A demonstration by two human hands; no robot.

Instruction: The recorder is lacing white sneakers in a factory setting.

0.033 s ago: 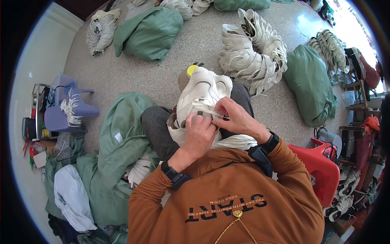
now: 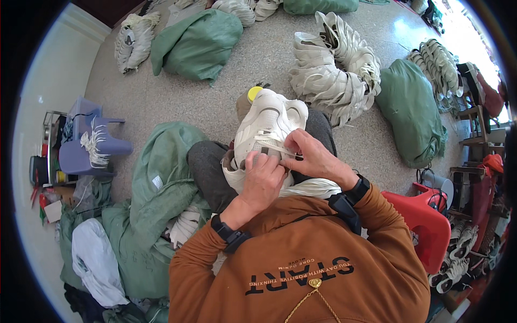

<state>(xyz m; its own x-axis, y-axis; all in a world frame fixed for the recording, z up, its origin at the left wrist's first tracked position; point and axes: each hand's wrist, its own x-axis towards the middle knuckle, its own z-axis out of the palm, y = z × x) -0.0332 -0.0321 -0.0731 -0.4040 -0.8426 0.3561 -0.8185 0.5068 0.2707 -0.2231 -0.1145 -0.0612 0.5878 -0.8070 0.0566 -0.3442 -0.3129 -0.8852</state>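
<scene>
White shoe uppers (image 2: 267, 112), partly laced, lie across my lap with their toes pointing away from me. A pale shoelace (image 2: 273, 138) crosses the lacing area of the front one. My left hand (image 2: 263, 177) curls its fingers over the edge of that upper, near the eyelets. Just right of it, my right hand (image 2: 315, 156) pinches thumb and forefinger together at the lace; the fingertips of both hands nearly meet. What lies under the left fingers is hidden. More white uppers (image 2: 312, 188) rest behind my hands, against my body.
Several strung white uppers (image 2: 336, 70) form a curved bundle on the floor ahead. Green sacks (image 2: 202, 46) lie beyond and at right; another green sack (image 2: 161, 156) is by my left leg. A purple stool (image 2: 89, 153) holds white laces (image 2: 95, 144). A red stool (image 2: 425, 231) stands at right.
</scene>
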